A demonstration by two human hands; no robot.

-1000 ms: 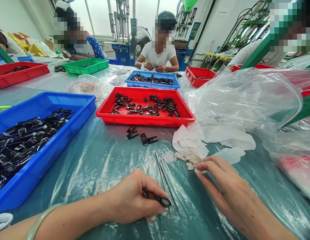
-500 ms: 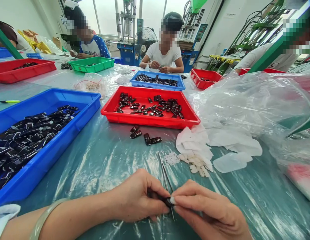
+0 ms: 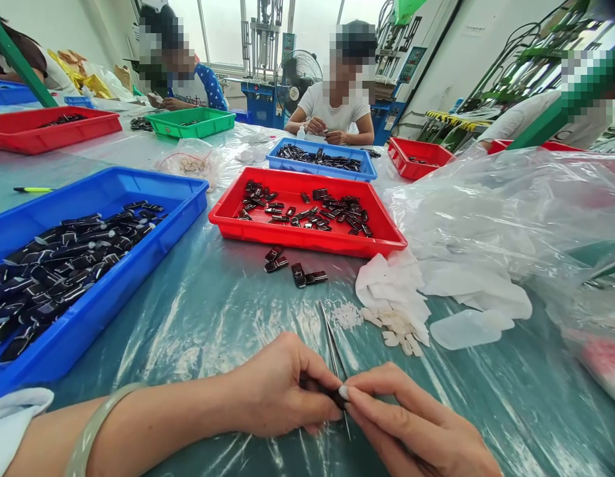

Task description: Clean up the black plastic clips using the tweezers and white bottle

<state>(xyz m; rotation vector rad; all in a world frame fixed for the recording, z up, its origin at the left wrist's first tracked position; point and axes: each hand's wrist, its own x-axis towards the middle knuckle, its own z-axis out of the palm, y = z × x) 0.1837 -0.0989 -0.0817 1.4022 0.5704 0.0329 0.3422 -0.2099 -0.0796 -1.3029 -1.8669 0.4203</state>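
My left hand [image 3: 282, 391] is closed round a small glossy black part [image 3: 338, 396], most of it hidden by the fingers. At the part's right end, my right hand [image 3: 411, 417] pinches with thumb and forefinger; a whitish spot shows there, and I cannot tell whether it is a nail or a small piece. A pair of metal tweezers [image 3: 331, 338] lies on the table, passing behind the fingertips. Beyond them are a little heap of tiny clear-white bits [image 3: 347, 316] and a pile of cream-coloured flat pieces [image 3: 399, 329]. Several similar black parts [image 3: 298, 275] lie loose before the red tray.
A blue tray [image 3: 138, 265] of black parts stands at the left, a red tray [image 3: 307, 244] ahead, another blue tray [image 3: 322, 173] behind it. White tissue [image 3: 391, 285], a translucent scoop-like piece [image 3: 466, 330] and plastic sheeting [image 3: 510, 205] occupy the right. Co-workers sit across the table.
The whole view has shifted slightly, so the trays appear a little further right. Both hands keep their hold on the black part. The co-worker opposite has moved their hands apart.
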